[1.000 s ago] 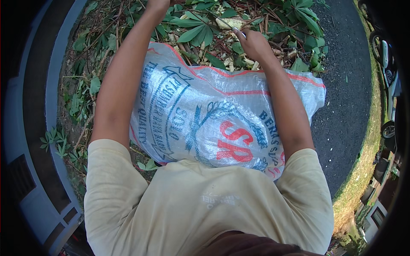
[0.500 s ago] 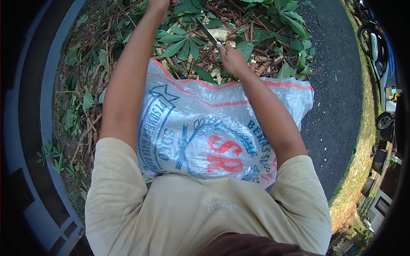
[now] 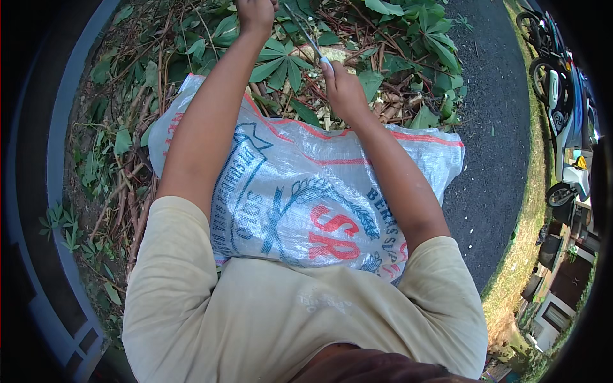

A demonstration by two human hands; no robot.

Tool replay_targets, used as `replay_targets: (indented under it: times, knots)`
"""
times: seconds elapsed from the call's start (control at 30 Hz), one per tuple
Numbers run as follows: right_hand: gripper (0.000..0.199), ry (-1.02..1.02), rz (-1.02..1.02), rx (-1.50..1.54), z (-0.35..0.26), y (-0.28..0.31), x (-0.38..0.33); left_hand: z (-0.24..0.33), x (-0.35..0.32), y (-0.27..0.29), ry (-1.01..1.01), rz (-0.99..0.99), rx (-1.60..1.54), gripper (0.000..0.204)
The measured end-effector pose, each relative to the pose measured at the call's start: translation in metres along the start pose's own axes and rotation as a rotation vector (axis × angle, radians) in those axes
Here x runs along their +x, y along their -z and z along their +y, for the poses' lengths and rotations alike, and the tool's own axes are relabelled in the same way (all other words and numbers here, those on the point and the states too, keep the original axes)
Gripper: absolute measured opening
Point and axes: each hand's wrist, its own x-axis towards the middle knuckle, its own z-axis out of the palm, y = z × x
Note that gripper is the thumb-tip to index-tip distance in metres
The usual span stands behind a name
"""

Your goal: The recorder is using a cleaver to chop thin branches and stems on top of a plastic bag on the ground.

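My right hand (image 3: 347,92) is wrapped round the pale handle of a knife (image 3: 309,38), whose narrow blade slants up and to the left. At the top edge, my left hand (image 3: 257,16) is closed, its fingers partly cut off by the frame; whatever it may hold is hidden. The blade's tip lies just right of this hand. Below both hands are green palmate leaves (image 3: 281,65), brown stems and pale chips or peelings. A white woven plastic sack (image 3: 300,191) with red and blue print covers my lap, under both forearms.
Heaped cut stems (image 3: 128,185) and leaves spread along the left and far side. Dark asphalt (image 3: 488,172) runs down the right, bordered by a grass strip (image 3: 520,255). Parked motorbikes (image 3: 562,121) stand beyond it. A grey-blue ledge (image 3: 57,147) lines the far left.
My left hand has moved to the right, closer to the knife, uncovering more of the sack's left side. The knife reaches farther toward the top edge, still in my right hand. The view has shifted slightly.
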Motion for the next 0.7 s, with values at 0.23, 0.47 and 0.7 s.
replay_targets:
  times: [0.23, 0.47, 0.7]
  knots:
    - [0.059, -0.221, -0.232, -0.22, 0.022, -0.004, 0.008, -0.007, -0.002, 0.007, -0.098, 0.039, 0.027, 0.052]
    - [0.058, -0.158, -0.102, -0.129, 0.009, 0.011, 0.004, -0.017, 0.02, 0.024, -0.149, 0.08, -0.112, 0.051]
    - [0.056, -0.192, -0.129, -0.155, 0.038, 0.018, 0.022, 0.006, 0.038, 0.049, -0.161, 0.132, -0.258, 0.051]
